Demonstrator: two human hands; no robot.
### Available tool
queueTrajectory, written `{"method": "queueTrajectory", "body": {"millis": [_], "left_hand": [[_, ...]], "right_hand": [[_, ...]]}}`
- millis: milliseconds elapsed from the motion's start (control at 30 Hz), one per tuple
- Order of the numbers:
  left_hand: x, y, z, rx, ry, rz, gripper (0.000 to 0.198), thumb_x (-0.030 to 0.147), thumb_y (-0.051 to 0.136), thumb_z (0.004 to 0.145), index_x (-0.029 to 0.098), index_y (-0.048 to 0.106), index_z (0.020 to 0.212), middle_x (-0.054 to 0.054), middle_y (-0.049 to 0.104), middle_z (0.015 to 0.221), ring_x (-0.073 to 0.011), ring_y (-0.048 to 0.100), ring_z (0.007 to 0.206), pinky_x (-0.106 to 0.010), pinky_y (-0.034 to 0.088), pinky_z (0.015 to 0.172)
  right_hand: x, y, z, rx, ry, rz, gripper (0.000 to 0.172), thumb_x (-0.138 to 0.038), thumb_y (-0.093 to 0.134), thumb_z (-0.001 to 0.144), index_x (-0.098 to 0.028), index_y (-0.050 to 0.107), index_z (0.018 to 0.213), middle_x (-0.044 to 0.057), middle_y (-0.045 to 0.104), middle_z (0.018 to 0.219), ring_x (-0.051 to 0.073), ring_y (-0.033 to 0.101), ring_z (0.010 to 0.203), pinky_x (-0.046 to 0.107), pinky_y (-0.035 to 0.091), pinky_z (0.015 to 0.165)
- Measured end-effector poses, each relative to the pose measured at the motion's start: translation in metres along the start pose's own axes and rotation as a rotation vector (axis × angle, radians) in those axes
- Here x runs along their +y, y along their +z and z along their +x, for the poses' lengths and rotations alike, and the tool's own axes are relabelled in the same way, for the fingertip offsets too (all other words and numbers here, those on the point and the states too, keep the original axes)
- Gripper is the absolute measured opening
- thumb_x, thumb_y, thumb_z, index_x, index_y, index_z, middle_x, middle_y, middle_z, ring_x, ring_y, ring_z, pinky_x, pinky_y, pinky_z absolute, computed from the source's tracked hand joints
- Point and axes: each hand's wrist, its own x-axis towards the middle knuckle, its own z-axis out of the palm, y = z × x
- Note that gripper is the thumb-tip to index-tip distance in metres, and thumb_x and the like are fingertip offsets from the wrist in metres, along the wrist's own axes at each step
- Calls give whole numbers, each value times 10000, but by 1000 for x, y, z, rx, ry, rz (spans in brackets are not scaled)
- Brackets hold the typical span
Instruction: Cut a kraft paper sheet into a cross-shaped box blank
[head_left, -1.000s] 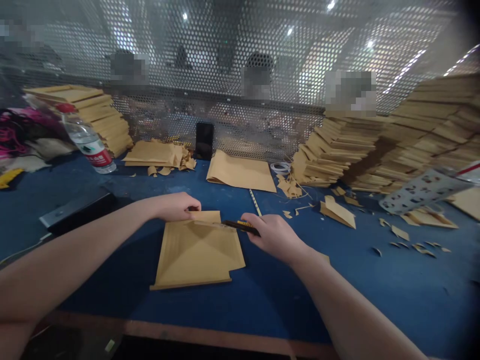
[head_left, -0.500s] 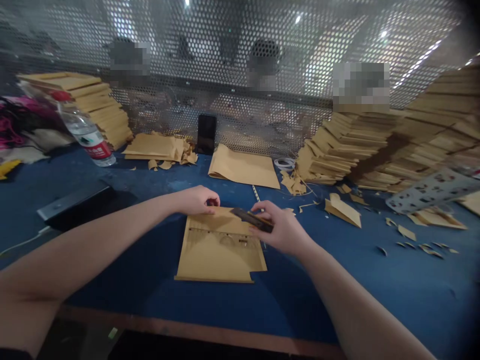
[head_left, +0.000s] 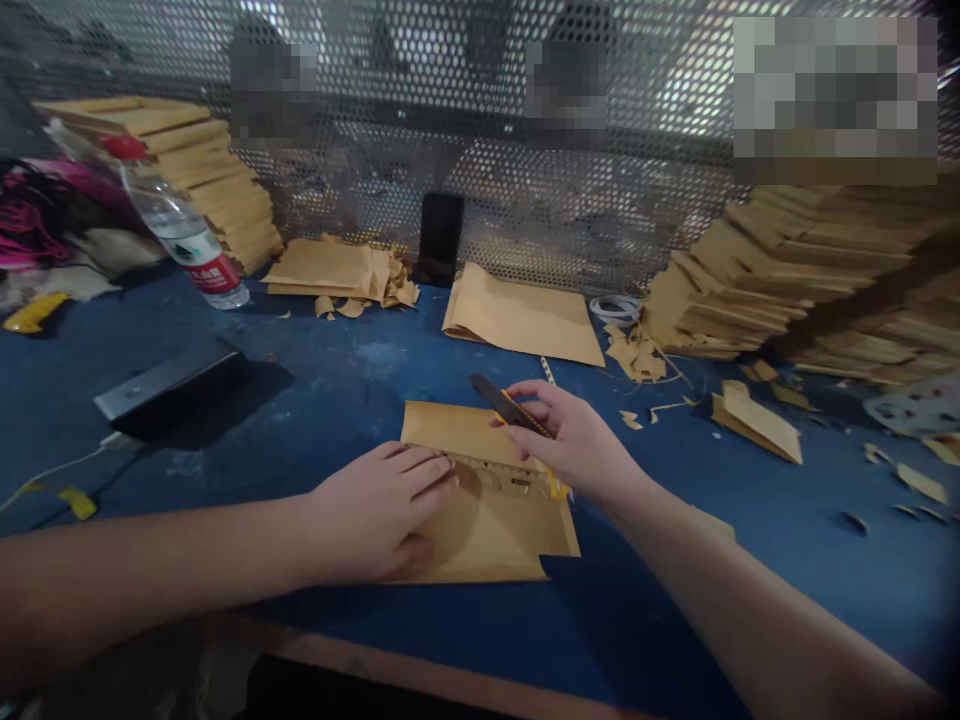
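Blue worktable [head_left: 315, 370], perforated metal screen [head_left: 525, 200] behind, dim light.

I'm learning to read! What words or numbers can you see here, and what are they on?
The water bottle has a red label: white print, too blurred to read.
The envelope under the left hand: no print visible.
The knife in the right hand: no readable marking.
The phone: dark screen, nothing to read.

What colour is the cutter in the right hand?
The cutter is black with yellow trim; the head view shows it best.
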Motion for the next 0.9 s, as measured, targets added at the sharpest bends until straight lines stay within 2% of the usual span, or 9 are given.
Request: {"method": "queueTrajectory", "body": {"millis": [133,267,400,467,567,733,800,900], "left_hand": [[-3,2,-15,11,-62,3,620,526,728,1034,185,583,1531,-164,599,1590,-349,603,1455,-595,552,1180],[-8,5,-18,20,-97,-2,743,585,676,1037,113,531,1592,-208,593,1614,-391,571,1491,-633,501,1228],[-11,9,-17,23,-91,-21,785,637,576,1057,83,520,1610,-211,581,1641,-405,540,1525,-634,463,1253],[-12,10,-16,28,-92,-30,798,663,535,1063,87,515,1616,-202,571,1656,-396,530,1538,-624,457,1253],[-14,8,-17,33,-96,-38,790,688,509,1069,120,522,1618,-156,562,1681,-360,525,1547,-589,444,1262],[-20,4,-17,40,-124,-33,747,725,524,1060,237,541,1626,0,551,1712,-240,518,1546,-464,380,1289],[-22,5,-16,61,-122,1,730,748,500,1063,262,575,1602,46,593,1674,-195,522,1525,-423,368,1270],[-25,10,-16,89,-110,33,650,714,468,1093,284,626,1555,70,643,1622,-170,508,1511,-426,359,1246]], "right_hand": [[-7,9,29,-34,-23,-62,381,-387,761,1064,-195,679,1382,85,748,1270,246,757,1077,472,662,951],[-12,11,49,-115,-32,-124,418,-368,791,1037,-200,669,1400,87,755,1272,249,762,1080,477,661,959],[-17,9,56,-194,-37,-193,695,-303,970,786,-243,639,1394,66,804,1227,283,791,1079,439,652,929],[-17,7,56,-208,-33,-232,765,-278,980,711,-289,632,1393,57,816,1252,303,802,1100,414,646,903],[-13,7,56,-225,-34,-257,721,-267,929,740,-322,636,1397,36,837,1229,296,823,1083,373,643,855],[-2,10,53,-210,-37,-248,583,-281,889,774,-329,686,1318,-24,861,967,259,845,856,312,607,673],[0,10,51,-196,-44,-241,548,-248,879,776,-343,695,1284,-64,848,888,232,835,780,301,598,655],[3,9,48,-176,-93,-234,501,-224,869,824,-376,687,1265,-105,849,902,199,827,736,292,614,661]]}}
